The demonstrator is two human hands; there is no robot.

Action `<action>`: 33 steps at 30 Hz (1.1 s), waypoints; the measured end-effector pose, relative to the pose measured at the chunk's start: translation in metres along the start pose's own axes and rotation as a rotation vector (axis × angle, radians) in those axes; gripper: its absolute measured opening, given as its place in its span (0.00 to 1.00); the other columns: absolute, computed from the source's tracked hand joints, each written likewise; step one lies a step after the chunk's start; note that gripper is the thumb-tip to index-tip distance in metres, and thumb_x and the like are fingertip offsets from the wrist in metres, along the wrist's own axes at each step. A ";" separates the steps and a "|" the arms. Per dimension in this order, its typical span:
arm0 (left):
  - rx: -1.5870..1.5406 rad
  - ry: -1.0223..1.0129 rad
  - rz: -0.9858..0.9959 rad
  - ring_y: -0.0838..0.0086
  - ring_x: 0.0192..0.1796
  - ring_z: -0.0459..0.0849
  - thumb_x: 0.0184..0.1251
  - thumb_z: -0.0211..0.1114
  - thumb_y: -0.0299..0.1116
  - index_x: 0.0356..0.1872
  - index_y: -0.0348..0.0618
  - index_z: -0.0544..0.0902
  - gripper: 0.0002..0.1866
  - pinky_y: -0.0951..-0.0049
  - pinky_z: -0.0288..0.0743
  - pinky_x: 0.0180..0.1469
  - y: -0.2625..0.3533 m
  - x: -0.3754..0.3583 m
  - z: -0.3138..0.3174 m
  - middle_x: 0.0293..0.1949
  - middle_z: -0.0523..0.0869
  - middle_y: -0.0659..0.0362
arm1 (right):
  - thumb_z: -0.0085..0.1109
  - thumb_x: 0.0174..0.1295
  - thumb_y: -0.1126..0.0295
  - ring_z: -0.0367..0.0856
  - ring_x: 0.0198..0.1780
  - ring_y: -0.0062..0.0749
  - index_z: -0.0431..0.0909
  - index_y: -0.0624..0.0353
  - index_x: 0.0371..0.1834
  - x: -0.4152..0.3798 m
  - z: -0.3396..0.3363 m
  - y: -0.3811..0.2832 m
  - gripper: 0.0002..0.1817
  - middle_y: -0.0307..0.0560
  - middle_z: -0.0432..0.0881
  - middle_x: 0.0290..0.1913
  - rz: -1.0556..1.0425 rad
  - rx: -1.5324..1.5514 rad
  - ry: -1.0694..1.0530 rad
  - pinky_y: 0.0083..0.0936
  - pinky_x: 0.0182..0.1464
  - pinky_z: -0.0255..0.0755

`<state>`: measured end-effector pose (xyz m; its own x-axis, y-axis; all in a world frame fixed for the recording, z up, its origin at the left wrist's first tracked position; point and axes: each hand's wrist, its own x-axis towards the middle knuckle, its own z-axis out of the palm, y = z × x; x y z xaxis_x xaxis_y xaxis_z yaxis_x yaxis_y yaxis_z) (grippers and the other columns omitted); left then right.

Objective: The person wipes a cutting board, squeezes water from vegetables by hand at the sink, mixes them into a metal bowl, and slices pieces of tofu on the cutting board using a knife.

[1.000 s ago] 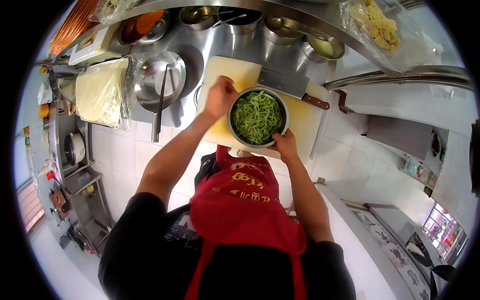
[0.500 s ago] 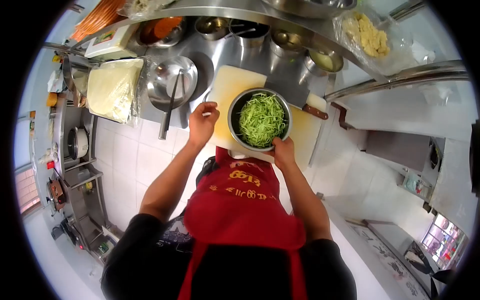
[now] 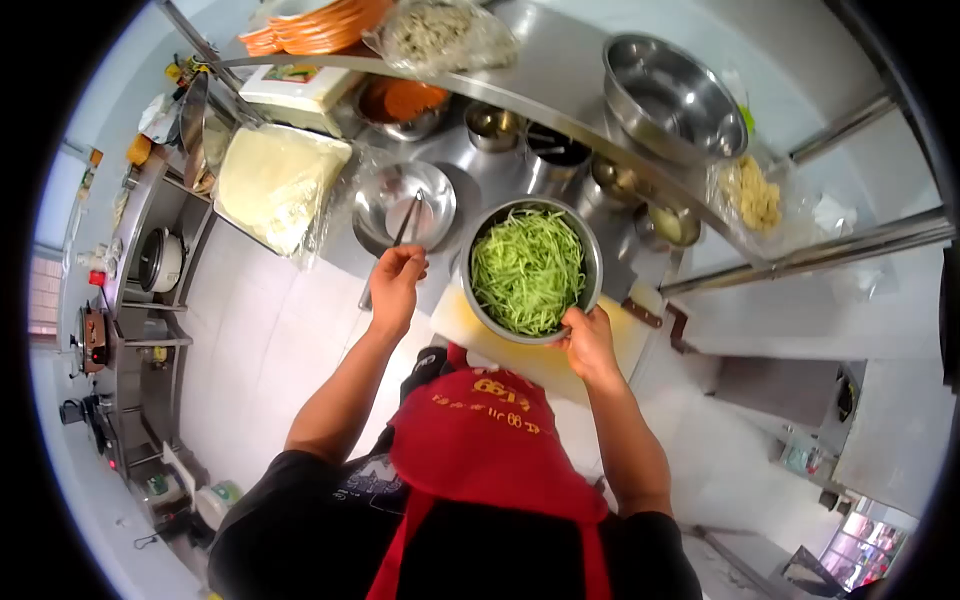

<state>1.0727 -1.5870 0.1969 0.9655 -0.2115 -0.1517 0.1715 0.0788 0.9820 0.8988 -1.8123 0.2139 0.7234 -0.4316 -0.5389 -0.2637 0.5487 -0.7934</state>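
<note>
My right hand (image 3: 590, 342) grips the near right rim of a round metal bowl (image 3: 594, 262) filled with shredded green vegetable (image 3: 527, 270). The bowl is over the cutting board (image 3: 615, 335). My left hand (image 3: 402, 285) is to the left of it, thumb and fingers pressed together; what they hold, if anything, is hidden. Just beyond those fingers, a long-handled utensil (image 3: 410, 215) rests in a shallow metal bowl (image 3: 440, 205); my hand overlaps its handle in view, and contact is unclear.
A knife handle (image 3: 642, 312) lies at the board's right. Behind stand metal pots (image 3: 493, 126) and a bowl of orange-red food (image 3: 402, 102). A plastic-wrapped pale slab (image 3: 280, 185) is at left. The overhead shelf (image 3: 560, 105) carries a large metal bowl (image 3: 675, 98) and orange-rimmed dishes (image 3: 325, 25).
The vegetable bowl, still in my right hand, is raised closer to the camera. My left hand has come nearer to the shallow bowl's utensil. The whole view has shifted.
</note>
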 end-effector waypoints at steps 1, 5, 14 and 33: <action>-0.024 0.005 0.029 0.77 0.35 0.79 0.65 0.59 0.22 0.41 0.34 0.79 0.06 0.76 0.74 0.43 -0.003 0.006 -0.009 0.34 0.83 0.59 | 0.45 0.60 0.77 0.83 0.33 0.37 0.70 0.69 0.53 -0.002 0.010 -0.014 0.18 0.54 0.80 0.43 -0.024 -0.049 -0.023 0.28 0.24 0.82; -0.062 -0.094 0.032 0.77 0.37 0.79 0.63 0.59 0.19 0.40 0.34 0.79 0.06 0.77 0.74 0.43 0.011 0.038 -0.026 0.36 0.83 0.59 | 0.46 0.60 0.76 0.84 0.32 0.37 0.70 0.69 0.55 -0.023 0.059 -0.090 0.19 0.53 0.81 0.42 -0.064 -0.219 -0.089 0.30 0.25 0.82; -0.132 -0.169 -0.018 0.80 0.39 0.79 0.58 0.59 0.13 0.38 0.36 0.81 0.10 0.80 0.72 0.46 0.021 0.067 -0.070 0.36 0.84 0.61 | 0.49 0.63 0.74 0.84 0.36 0.45 0.65 0.78 0.49 0.020 0.165 -0.280 0.17 0.61 0.75 0.39 -0.380 -0.337 0.034 0.37 0.35 0.86; 0.004 -0.275 -0.125 0.79 0.39 0.79 0.60 0.62 0.15 0.38 0.37 0.80 0.08 0.79 0.73 0.45 0.016 0.070 -0.157 0.37 0.83 0.61 | 0.36 0.65 0.80 0.84 0.34 0.61 0.60 0.77 0.61 0.208 0.238 -0.289 0.21 0.75 0.74 0.48 -0.410 0.163 0.491 0.38 0.26 0.88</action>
<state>1.1735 -1.4476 0.1840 0.8477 -0.4754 -0.2354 0.2841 0.0320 0.9583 1.2774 -1.8903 0.3986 0.3598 -0.8838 -0.2989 0.0993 0.3549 -0.9296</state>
